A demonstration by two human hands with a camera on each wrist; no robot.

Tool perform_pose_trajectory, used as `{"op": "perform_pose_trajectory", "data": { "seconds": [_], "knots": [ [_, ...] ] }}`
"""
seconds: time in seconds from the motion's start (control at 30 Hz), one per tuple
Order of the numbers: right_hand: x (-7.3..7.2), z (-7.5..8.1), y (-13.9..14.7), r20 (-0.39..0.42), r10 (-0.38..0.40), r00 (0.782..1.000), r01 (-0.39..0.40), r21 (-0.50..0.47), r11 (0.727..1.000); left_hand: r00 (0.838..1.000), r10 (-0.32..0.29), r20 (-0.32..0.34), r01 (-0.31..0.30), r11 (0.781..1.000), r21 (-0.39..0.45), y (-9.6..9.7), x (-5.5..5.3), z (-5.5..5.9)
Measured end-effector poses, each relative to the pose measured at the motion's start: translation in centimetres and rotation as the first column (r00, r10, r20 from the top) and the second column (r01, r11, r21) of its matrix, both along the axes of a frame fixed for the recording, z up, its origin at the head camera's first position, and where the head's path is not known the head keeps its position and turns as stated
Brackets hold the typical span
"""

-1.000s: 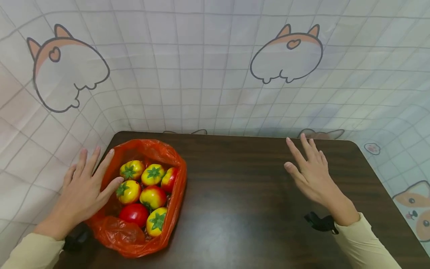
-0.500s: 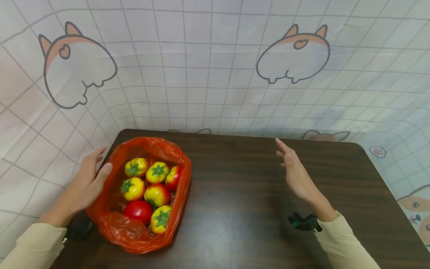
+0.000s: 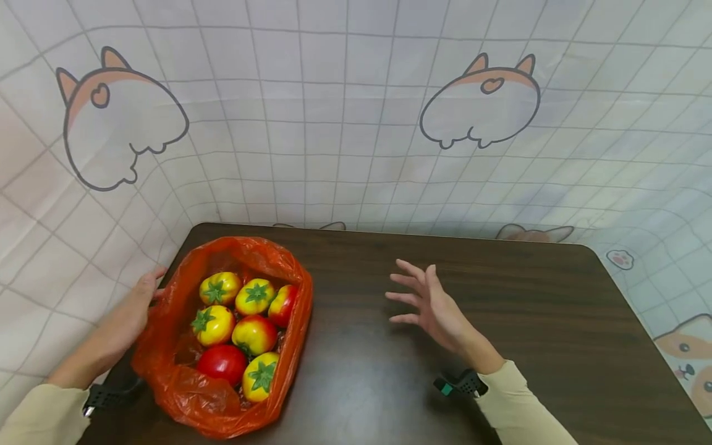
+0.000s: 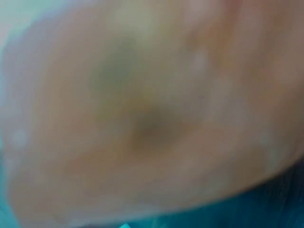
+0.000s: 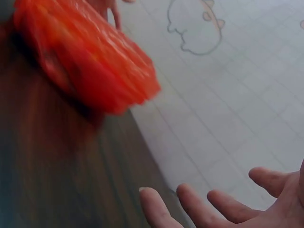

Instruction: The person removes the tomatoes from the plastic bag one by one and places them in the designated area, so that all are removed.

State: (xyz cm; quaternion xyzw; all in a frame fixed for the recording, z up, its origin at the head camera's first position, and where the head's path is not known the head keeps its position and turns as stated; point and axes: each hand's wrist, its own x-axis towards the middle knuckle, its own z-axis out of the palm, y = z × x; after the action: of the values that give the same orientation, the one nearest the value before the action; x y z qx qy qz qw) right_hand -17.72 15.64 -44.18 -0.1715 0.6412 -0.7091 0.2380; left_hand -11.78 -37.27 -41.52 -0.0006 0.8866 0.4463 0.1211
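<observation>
A red plastic bag (image 3: 297, 334) stands open-topped at the left of the table, holding several yellow-and-red tomatoes (image 3: 254, 334) with green star-shaped tops and one plain red one (image 3: 222, 363). My left hand (image 3: 127, 324) is right at the bag's left side, its fingers reaching along the outside and partly hidden by the plastic. Blurred skin fills most of the left wrist view. To the right of the bag, my right hand (image 3: 436, 312) hovers over the table with spread fingers, holding nothing. The right wrist view shows its fingers (image 5: 197, 206) apart from the bag.
The dark wooden table (image 3: 534, 321) has rounded far corners. Behind it and at both sides hangs a pale grid-patterned cloth (image 3: 356, 123) with cartoon dog prints. A black strap (image 3: 461, 384) is on the right wrist, with another (image 3: 114, 395) on the left.
My right hand has moved left toward the bag, turning its palm inward and then spreading its fingers. My left hand has lowered from above the bag's left rim to its outer side.
</observation>
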Motion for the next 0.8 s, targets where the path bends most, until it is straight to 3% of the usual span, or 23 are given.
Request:
{"op": "perform_pose_trajectory", "data": {
  "seconds": [0.13,0.27,0.4,0.57,0.8],
  "knots": [
    [0.1,-0.6,-2.1,0.095,0.077,0.992,-0.071,-0.064,0.995,0.992,-0.03,0.123,0.011,0.989,0.149,-0.7,-0.1,-0.6],
    [0.1,-1.0,-3.7,0.182,0.12,0.976,-0.1,-0.117,0.988,0.977,-0.083,0.198,0.026,0.96,0.278,-1.6,-0.3,-1.2],
    [-0.1,-1.3,-5.2,0.258,0.142,0.956,-0.107,-0.144,0.984,0.967,-0.114,0.229,0.022,0.928,0.372,-2.2,-0.2,-1.7],
    [-0.3,-1.8,-7.0,0.285,0.141,0.948,-0.107,-0.132,0.985,0.96,-0.087,0.267,-0.043,0.894,0.446,-1.9,-0.3,-2.2],
    [-0.3,-2.4,-9.3,0.314,0.136,0.939,-0.101,-0.126,0.987,0.965,-0.073,0.252,-0.06,0.874,0.482,-1.1,-0.4,-2.7]
  ]
}}
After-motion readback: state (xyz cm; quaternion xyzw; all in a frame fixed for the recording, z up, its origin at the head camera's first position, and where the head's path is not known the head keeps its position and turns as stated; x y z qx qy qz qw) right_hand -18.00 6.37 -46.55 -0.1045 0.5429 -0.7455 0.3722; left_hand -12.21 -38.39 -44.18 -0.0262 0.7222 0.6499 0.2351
